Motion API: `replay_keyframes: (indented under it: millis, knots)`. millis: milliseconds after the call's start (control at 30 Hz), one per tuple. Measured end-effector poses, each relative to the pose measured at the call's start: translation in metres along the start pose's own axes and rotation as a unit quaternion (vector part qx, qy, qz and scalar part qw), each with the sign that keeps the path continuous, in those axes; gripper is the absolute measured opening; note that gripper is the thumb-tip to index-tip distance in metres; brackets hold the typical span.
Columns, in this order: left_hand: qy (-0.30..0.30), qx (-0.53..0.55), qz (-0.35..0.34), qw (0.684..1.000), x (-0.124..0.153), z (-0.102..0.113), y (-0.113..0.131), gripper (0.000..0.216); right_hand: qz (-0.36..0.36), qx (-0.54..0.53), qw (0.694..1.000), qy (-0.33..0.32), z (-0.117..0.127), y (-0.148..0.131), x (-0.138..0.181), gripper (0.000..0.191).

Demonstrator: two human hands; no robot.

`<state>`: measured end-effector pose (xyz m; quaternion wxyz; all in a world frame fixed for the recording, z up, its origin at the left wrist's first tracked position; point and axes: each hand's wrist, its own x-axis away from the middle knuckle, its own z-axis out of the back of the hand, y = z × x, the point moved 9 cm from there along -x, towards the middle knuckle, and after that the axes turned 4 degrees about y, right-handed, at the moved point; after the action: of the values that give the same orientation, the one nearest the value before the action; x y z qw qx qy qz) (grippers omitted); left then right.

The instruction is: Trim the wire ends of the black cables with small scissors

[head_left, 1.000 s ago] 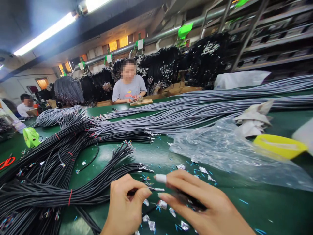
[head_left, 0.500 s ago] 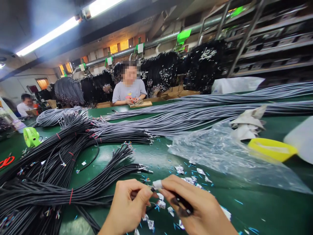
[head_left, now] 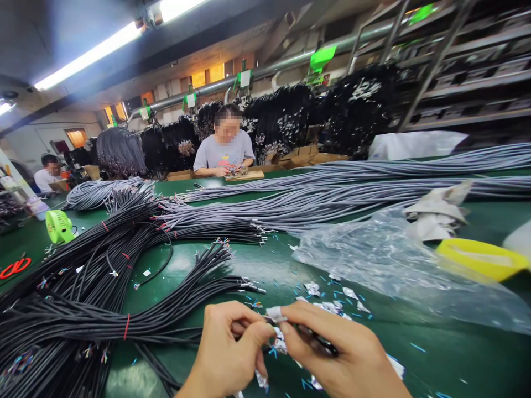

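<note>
My left hand (head_left: pixel 226 356) is closed in a pinch on the end of a black cable (head_left: pixel 182 338) at the bottom centre. My right hand (head_left: pixel 344 359) meets it fingertip to fingertip; its taped forefinger presses on the cable tip, and a dark tool (head_left: pixel 317 344) lies under its fingers. Small foil scraps (head_left: pixel 327 305) and blue wire bits lie on the green table (head_left: pixel 435 354) around both hands. A large bundle of black cables (head_left: pixel 83 309) with red ties spreads to the left.
Grey cable bundles (head_left: pixel 332 193) cross the table's middle. A clear plastic bag (head_left: pixel 381 265), crumpled paper (head_left: pixel 437 213) and a yellow dish (head_left: pixel 481 258) lie right. A green fan (head_left: pixel 58 226) and red scissors (head_left: pixel 14 268) sit left. A person (head_left: pixel 226 149) works across the table; another person (head_left: pixel 47 174) sits far left.
My two hands have come together: the right hand's fingertips moved left to the cable tip that the left hand pinches. The view shifted slightly.
</note>
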<state>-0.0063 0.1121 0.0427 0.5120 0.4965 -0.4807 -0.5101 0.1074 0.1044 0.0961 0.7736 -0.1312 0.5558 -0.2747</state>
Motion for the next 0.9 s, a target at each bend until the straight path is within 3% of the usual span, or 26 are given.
replay_keyframes:
  millis: [100,267,467,600,733,900]
  knots:
    - [0.012,0.002,-0.004,1.0,-0.001,0.004,0.0,0.038,-0.057,-0.02,0.998,0.008,0.006,0.009,-0.002,0.014]
    - [-0.014,-0.019,0.003,1.0,0.001,0.001,-0.001,0.047,-0.095,-0.094,0.989,0.063,0.015,0.011,0.002,0.022]
    - [-0.032,-0.035,0.021,0.999,0.003,-0.006,-0.003,0.051,-0.148,-0.086,0.981,0.085,0.012,0.019,0.01,0.016]
    - [0.003,-0.064,-0.004,0.998,0.003,-0.003,-0.005,0.042,-0.177,-0.083,0.975,0.107,0.011,0.013,0.01,0.009]
    - [0.074,-0.139,-0.103,0.982,0.009,0.003,0.008,0.029,-0.244,-0.08,0.959,0.124,0.012,0.013,0.012,0.003]
    - [0.148,-0.282,-0.302,0.898,0.032,-0.003,0.04,0.023,-0.303,-0.106,0.941,0.11,0.009,0.032,0.016,0.007]
